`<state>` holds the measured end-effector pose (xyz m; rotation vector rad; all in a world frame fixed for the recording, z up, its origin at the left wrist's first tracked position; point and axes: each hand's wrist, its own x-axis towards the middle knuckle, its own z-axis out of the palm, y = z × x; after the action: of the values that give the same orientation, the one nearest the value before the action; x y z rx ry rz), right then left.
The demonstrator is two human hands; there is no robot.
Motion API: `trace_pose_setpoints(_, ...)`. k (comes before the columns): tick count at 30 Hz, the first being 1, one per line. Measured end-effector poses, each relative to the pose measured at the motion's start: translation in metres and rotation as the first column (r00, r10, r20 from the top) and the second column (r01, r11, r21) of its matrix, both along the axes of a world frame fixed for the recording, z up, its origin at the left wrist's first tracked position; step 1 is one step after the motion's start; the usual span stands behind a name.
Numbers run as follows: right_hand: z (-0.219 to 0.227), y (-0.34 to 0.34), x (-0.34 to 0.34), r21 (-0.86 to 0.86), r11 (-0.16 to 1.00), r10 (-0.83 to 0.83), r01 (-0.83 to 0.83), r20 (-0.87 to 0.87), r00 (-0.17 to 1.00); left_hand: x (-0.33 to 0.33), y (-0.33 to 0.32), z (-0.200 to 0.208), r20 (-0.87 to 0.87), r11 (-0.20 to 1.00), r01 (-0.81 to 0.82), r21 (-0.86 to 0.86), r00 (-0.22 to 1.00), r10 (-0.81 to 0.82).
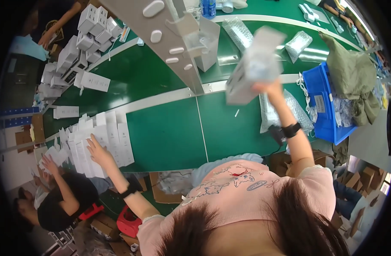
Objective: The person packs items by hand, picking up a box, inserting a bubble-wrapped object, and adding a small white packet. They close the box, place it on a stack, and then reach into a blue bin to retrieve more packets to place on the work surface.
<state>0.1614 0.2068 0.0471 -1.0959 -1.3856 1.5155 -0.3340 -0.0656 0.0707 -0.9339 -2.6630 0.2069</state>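
White cardboard box [250,66], tilted, is held by right hand [270,90], fingers clamped on it. Left hand [100,155] is placed over packed white cardboard cartons [114,133], fingers spread.

The person wears a pale pink, short-sleeved knit top [285,194], its chest printed with line-drawn figures [217,187], a small red bow [240,173], a blue-edged oval [257,185] and a looped ribbon outline. Pale blue cloth [223,162] shows past its hem. A black band [291,129] circles the right wrist, a dark wristband [130,190] the left. Both hands' fingers [93,142] are bare.
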Motion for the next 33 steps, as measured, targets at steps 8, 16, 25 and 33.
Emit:
trace_pose_setpoints(8,-0.042,0.240,0.038,0.466,0.718,-0.480,0.518,-0.208,0.852,0.216,0.047,-0.033,0.339,0.861,0.438,0.259,0.793,-0.506)
trace_pose_setpoints(16,-0.077,0.248,0.040,0.735,0.528,-0.760,0.426,0.185,0.622,0.231,0.099,-0.050,0.727,0.905,0.415,0.099,0.590,-0.350)
trace_pose_setpoints(25,-0.082,0.219,-0.107,0.195,0.918,-0.116,-0.345,0.965,0.236,0.186,0.096,-0.117,0.941,0.895,0.294,0.337,-0.075,-0.330)
trace_pose_setpoints(33,-0.071,0.174,-0.062,0.429,0.815,0.073,-0.390,0.591,0.803,0.239,0.115,-0.033,0.729,0.675,0.332,0.659,-0.063,-0.682)
